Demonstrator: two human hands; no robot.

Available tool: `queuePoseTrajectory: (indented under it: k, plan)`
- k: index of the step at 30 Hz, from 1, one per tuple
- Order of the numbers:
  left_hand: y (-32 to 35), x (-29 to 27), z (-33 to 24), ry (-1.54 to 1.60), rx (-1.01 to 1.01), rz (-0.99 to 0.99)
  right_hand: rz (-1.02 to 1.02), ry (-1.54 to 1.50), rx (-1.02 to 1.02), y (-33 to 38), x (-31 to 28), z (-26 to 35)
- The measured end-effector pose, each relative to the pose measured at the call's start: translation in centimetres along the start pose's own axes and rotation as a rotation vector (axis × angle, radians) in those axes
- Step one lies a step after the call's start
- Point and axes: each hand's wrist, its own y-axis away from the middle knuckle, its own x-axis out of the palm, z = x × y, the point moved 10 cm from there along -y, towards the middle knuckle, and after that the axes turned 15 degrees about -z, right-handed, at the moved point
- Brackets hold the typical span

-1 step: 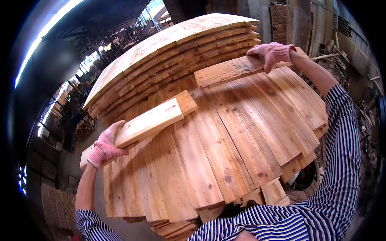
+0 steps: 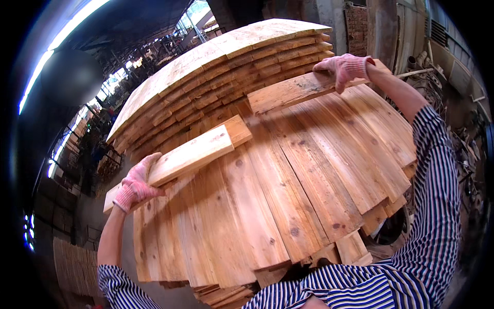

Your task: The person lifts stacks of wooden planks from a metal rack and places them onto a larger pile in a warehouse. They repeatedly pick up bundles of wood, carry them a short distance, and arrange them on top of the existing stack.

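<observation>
Loose boards are held in both hands over a bed of planks, a handling and placing step by the look of it.
Nearest, flat brown knotty wooden planks [image 2: 267, 206] are laid side by side; over their left part, a pale rectangular wooden board [image 2: 193, 154] is gripped by the left hand [image 2: 136, 186], pink-gloved, fingers curled round its edge, a browner wooden board end [image 2: 240, 130] jutting from beneath. Farther right, a dark-stained brown wooden board [image 2: 293, 92] is clasped from above by the pink-gloved right hand [image 2: 343, 71], fingers bent over it. Beyond, a tall layered timber stack [image 2: 221, 77] is seen. Firm grips and level control seem called for next.
</observation>
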Motion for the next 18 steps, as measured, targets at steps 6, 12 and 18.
queuePoseTrajectory:
  k: [6, 12, 18]
  plan:
    - [-7.2, 4.2, 5.6, 0.004, -0.038, 0.078, 0.044, 0.124, 0.026, -7.0, 6.5, 2.7]
    - [-10.4, 6.0, 3.7, 0.007, 0.019, 0.140, 0.137, 0.155, 0.116, -8.6, 9.9, -3.0]
    - [-10.5, 6.2, 5.9, 0.090, 0.043, 0.108, 0.023, 0.121, 0.133, -10.7, 8.9, 1.2]
